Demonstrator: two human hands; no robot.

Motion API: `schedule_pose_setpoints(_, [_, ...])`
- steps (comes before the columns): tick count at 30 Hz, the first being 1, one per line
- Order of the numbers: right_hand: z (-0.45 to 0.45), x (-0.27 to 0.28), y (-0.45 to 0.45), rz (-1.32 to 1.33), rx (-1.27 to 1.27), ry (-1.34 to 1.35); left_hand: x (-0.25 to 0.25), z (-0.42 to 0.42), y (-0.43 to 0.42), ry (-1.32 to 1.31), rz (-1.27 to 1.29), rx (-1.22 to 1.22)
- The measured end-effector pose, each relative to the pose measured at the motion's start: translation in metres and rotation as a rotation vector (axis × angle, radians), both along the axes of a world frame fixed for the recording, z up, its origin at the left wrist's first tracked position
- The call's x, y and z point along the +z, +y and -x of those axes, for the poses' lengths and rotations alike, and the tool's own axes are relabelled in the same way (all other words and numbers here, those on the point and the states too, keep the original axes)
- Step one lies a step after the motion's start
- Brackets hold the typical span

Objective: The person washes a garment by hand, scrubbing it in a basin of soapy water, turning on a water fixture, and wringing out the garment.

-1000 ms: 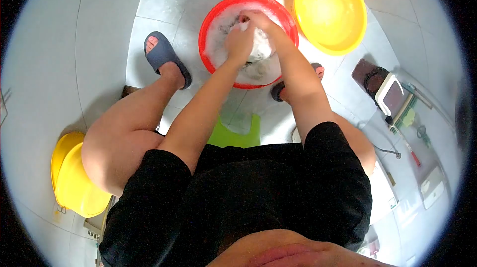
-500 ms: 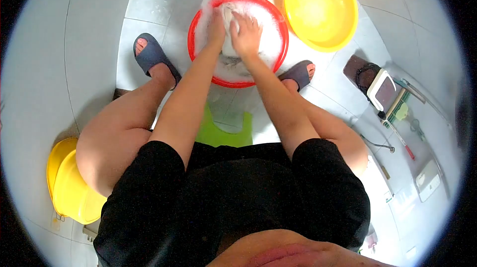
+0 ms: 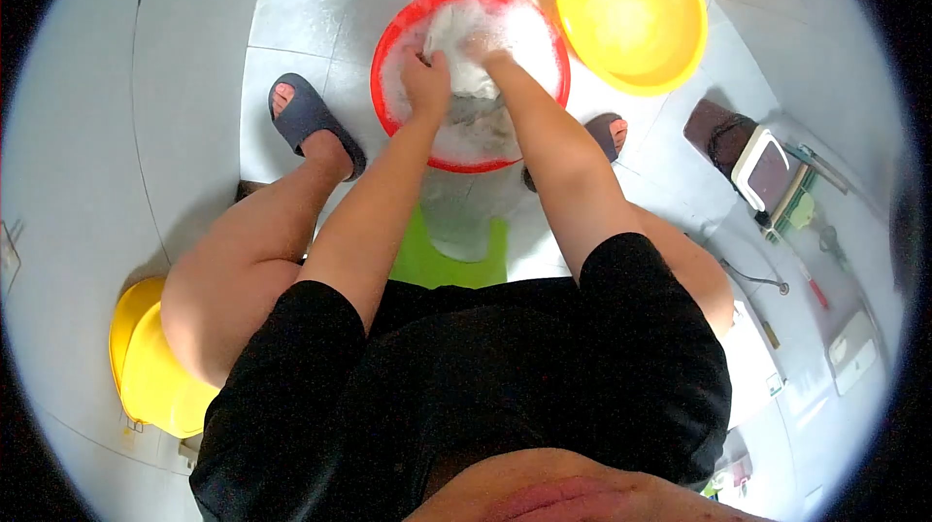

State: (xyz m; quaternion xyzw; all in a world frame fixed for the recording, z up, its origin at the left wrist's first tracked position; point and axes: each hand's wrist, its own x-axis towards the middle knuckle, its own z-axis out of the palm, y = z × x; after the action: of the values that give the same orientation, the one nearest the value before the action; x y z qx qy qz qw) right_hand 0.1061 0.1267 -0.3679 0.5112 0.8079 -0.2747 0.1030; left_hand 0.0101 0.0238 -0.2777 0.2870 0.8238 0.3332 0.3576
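Observation:
A red basin [image 3: 384, 100] on the tiled floor holds white suds and a wet, pale cloth [image 3: 470, 77]. My left hand [image 3: 425, 78] is at the left part of the basin, its fingers curled round the edge of the cloth. Over the middle of the suds, my right hand [image 3: 489, 46] lies against the cloth; its fingers are blurred and partly covered by foam. Greyish cloth or murky water shows below the hands, near the front of the basin.
A yellow basin [image 3: 631, 17] stands right of the red one. A green stool [image 3: 451, 269] is beneath me. My slippered feet flank the red basin. Yellow plastic containers [image 3: 160, 367] stand at the left, and a white-framed object [image 3: 762, 169] is at the right wall.
Both hands have moved within the red basin. My right hand, spread over the cloth half a second ago, is now lower in the foam. My left hand has moved slightly down.

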Motion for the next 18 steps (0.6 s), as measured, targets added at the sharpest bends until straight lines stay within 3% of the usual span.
schedule_pose_setpoints(1, [-0.009,-0.025,-0.001,-0.093,-0.147,0.051,0.004,0.000,0.006,-0.121,-0.052,0.149])
schedule_pose_setpoints(2, [-0.017,-0.017,0.009,-0.102,-0.139,0.052,0.004,0.001,0.012,-0.243,-0.104,0.298])
schedule_pose_setpoints(3, [-0.027,0.000,0.023,0.285,-0.355,0.265,-0.010,0.007,0.014,-0.245,-0.111,0.304])
schedule_pose_setpoints(4, [-0.032,0.021,0.036,0.677,-0.568,0.473,-0.034,0.013,0.013,-0.668,-0.283,0.430])
schedule_pose_setpoints(5, [-0.036,0.068,0.031,0.806,-0.675,0.675,-0.049,0.015,0.012,-1.097,-0.456,0.545])
schedule_pose_setpoints(6, [-0.048,0.072,0.032,0.957,-0.850,0.716,-0.040,0.011,0.014,-1.105,-0.459,0.545])
schedule_pose_setpoints(8, [-0.061,0.095,0.028,1.357,-1.064,0.926,-0.010,0.005,0.019,-0.563,-0.420,0.345])
schedule_pose_setpoints(9, [-0.069,0.080,0.026,1.350,-1.066,0.920,-0.041,0.002,0.014,-0.666,-0.481,0.229])
schedule_pose_setpoints(10, [-0.078,0.047,0.025,1.316,-1.063,0.943,-0.033,-0.005,0.011,-0.673,-0.487,0.233])
schedule_pose_setpoints(12, [-0.079,0.040,0.026,1.282,-1.050,0.961,-0.015,-0.018,0.003,-0.955,-0.056,0.266])
schedule_pose_setpoints(13, [-0.068,0.062,0.020,0.601,-0.788,0.554,-0.073,-0.030,-0.006,-1.259,-0.214,0.203])
schedule_pose_setpoints(14, [-0.057,0.076,0.010,-0.052,-0.477,0.145,-0.081,-0.032,-0.012,-1.258,-0.216,0.207])
schedule_pose_setpoints(15, [-0.046,0.082,-0.002,-0.123,-0.500,0.355,-0.084,-0.034,-0.020,-1.234,-0.130,0.229])
schedule_pose_setpoints(16, [-0.036,0.073,-0.013,-0.387,-0.360,0.576,-0.083,-0.036,-0.028,-1.209,-0.043,0.251])
schedule_pose_setpoints(18, [-0.014,0.088,-0.051,-0.381,-0.237,0.399,-0.054,-0.028,-0.034,-1.191,0.010,0.204])
